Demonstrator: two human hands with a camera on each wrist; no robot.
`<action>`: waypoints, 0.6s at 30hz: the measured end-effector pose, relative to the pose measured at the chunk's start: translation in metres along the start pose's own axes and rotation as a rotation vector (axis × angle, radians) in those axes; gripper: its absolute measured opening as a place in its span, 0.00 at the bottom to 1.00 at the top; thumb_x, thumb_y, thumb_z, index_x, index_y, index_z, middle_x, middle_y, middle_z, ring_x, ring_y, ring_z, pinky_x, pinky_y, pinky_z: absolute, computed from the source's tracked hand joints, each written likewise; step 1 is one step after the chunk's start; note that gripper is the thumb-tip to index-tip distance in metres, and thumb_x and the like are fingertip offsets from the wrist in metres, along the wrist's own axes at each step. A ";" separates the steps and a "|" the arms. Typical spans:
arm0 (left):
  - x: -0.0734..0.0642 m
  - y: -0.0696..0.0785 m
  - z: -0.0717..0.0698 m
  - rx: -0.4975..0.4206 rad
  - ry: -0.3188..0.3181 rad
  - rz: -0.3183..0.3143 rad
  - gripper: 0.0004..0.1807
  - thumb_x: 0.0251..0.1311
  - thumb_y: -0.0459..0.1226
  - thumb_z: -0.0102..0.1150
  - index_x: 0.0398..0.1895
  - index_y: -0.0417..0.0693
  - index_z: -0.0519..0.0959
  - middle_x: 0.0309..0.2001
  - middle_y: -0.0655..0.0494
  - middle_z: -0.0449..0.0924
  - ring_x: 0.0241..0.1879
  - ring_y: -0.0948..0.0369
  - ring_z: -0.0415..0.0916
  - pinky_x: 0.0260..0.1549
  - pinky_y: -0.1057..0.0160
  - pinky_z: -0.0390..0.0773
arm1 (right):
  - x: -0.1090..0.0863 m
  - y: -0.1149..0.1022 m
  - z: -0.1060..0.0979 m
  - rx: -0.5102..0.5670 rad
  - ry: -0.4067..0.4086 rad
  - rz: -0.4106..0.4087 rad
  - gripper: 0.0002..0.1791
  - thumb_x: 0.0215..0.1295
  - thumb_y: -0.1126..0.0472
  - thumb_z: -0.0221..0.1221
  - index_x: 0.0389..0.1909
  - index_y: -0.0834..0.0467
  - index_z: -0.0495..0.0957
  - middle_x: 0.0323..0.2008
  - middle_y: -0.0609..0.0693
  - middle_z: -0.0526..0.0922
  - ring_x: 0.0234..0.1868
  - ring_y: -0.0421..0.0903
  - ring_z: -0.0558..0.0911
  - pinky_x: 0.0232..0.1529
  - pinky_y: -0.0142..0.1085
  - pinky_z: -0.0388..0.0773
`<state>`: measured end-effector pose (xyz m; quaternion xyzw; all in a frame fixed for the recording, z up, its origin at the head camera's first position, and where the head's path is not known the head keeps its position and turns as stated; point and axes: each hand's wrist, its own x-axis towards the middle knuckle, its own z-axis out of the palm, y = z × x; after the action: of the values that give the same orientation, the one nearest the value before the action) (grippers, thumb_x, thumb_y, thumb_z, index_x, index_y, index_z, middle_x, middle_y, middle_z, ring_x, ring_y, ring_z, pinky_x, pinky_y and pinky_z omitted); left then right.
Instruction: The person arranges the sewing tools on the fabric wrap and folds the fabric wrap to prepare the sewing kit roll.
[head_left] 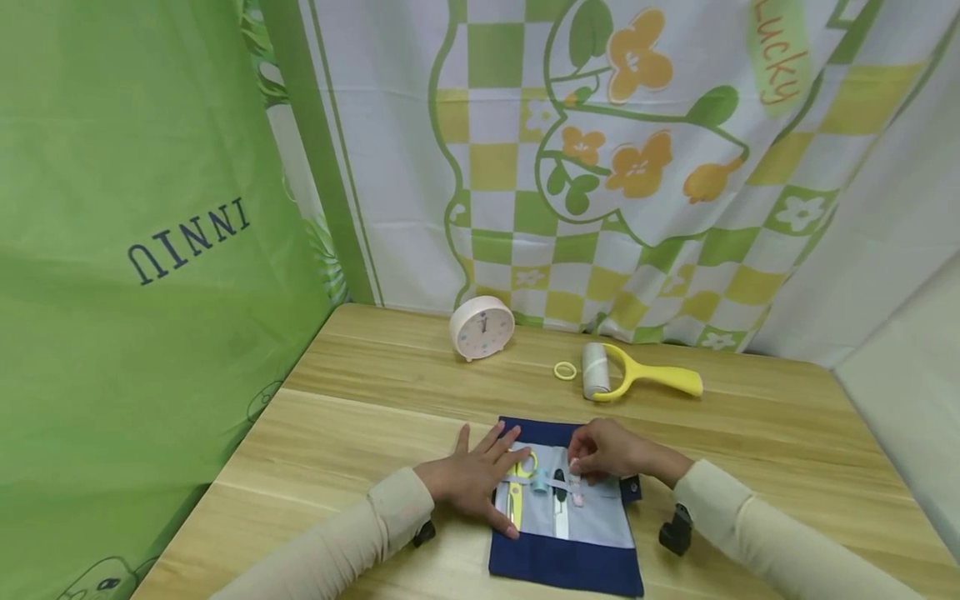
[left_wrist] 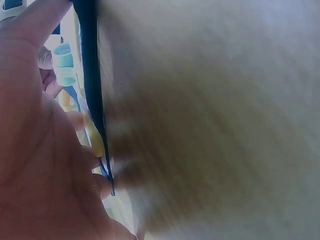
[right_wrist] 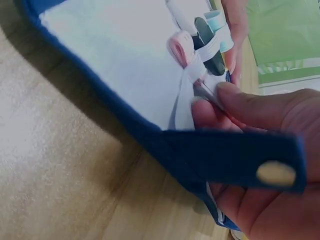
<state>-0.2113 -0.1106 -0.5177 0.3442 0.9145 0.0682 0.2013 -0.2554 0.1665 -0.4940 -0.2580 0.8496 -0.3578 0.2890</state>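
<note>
A navy fabric pouch (head_left: 566,562) with a grey lining lies unfolded on the table. Under its white elastic band (right_wrist: 209,49) sit yellow scissors (head_left: 515,504), a light blue cylinder (head_left: 539,481), a black-handled tool (head_left: 560,485) with a whitish lower part, and a pink looped strip (right_wrist: 182,47). My left hand (head_left: 476,479) rests with fingers spread over the pouch's left side, touching the scissors' handle area. At the band's right part, my right hand (head_left: 607,450) pinches the pink strip's far end between thumb and forefinger, which partly hide it.
A pale pink clock (head_left: 483,329) stands at the back of the wooden table (head_left: 360,433). Right of it lie a yellow ring (head_left: 565,370) and a yellow-handled lint roller (head_left: 660,377). The pouch's snap strap (right_wrist: 230,155) sticks out under my right hand. Curtains hang behind and at left.
</note>
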 end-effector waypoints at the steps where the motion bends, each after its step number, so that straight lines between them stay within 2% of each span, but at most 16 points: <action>1: 0.000 0.001 0.000 0.001 0.000 0.001 0.65 0.46 0.75 0.60 0.82 0.64 0.41 0.83 0.54 0.27 0.82 0.50 0.24 0.71 0.26 0.35 | -0.001 0.000 0.000 0.006 -0.004 0.001 0.03 0.63 0.66 0.66 0.33 0.63 0.82 0.23 0.53 0.84 0.23 0.41 0.80 0.25 0.31 0.78; 7: 0.003 0.004 -0.002 -0.004 -0.004 0.015 0.65 0.46 0.75 0.59 0.82 0.63 0.41 0.83 0.54 0.27 0.82 0.49 0.24 0.70 0.26 0.34 | -0.004 0.001 -0.001 0.034 -0.047 0.007 0.04 0.60 0.67 0.67 0.29 0.64 0.84 0.23 0.54 0.87 0.22 0.39 0.80 0.26 0.32 0.80; 10: 0.004 0.004 -0.003 0.025 0.000 0.017 0.65 0.46 0.76 0.59 0.82 0.63 0.41 0.83 0.53 0.28 0.82 0.49 0.26 0.70 0.26 0.35 | -0.005 -0.001 0.000 -0.023 -0.046 -0.003 0.04 0.61 0.65 0.68 0.29 0.62 0.86 0.23 0.51 0.87 0.22 0.37 0.79 0.25 0.29 0.78; 12: 0.003 0.004 -0.005 0.064 -0.004 0.019 0.65 0.45 0.78 0.56 0.82 0.63 0.42 0.83 0.52 0.30 0.82 0.48 0.28 0.71 0.26 0.36 | -0.008 -0.006 0.002 -0.130 -0.028 -0.020 0.04 0.62 0.62 0.68 0.29 0.58 0.87 0.23 0.47 0.86 0.23 0.35 0.77 0.25 0.28 0.76; 13: 0.003 0.003 -0.006 0.088 -0.003 0.025 0.64 0.46 0.79 0.54 0.82 0.62 0.43 0.83 0.52 0.32 0.82 0.47 0.30 0.71 0.26 0.37 | -0.012 -0.010 0.004 -0.221 0.005 -0.050 0.04 0.63 0.61 0.67 0.31 0.57 0.87 0.25 0.46 0.86 0.25 0.35 0.78 0.26 0.29 0.76; 16: 0.005 0.000 -0.014 0.128 0.012 0.049 0.60 0.50 0.79 0.47 0.81 0.59 0.47 0.83 0.52 0.41 0.82 0.47 0.39 0.72 0.27 0.41 | -0.033 -0.028 0.009 -0.500 0.168 -0.133 0.06 0.64 0.57 0.66 0.36 0.55 0.86 0.29 0.44 0.86 0.28 0.35 0.79 0.29 0.31 0.76; 18: 0.006 -0.004 -0.021 0.157 0.038 0.075 0.54 0.57 0.76 0.44 0.80 0.57 0.53 0.81 0.53 0.51 0.81 0.49 0.48 0.73 0.30 0.46 | -0.052 -0.039 0.018 -0.634 0.287 -0.237 0.07 0.65 0.56 0.65 0.38 0.55 0.86 0.31 0.43 0.86 0.30 0.35 0.80 0.31 0.31 0.77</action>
<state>-0.2269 -0.1094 -0.5018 0.3918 0.9071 0.0104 0.1537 -0.1975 0.1681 -0.4589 -0.3787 0.9144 -0.1401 0.0292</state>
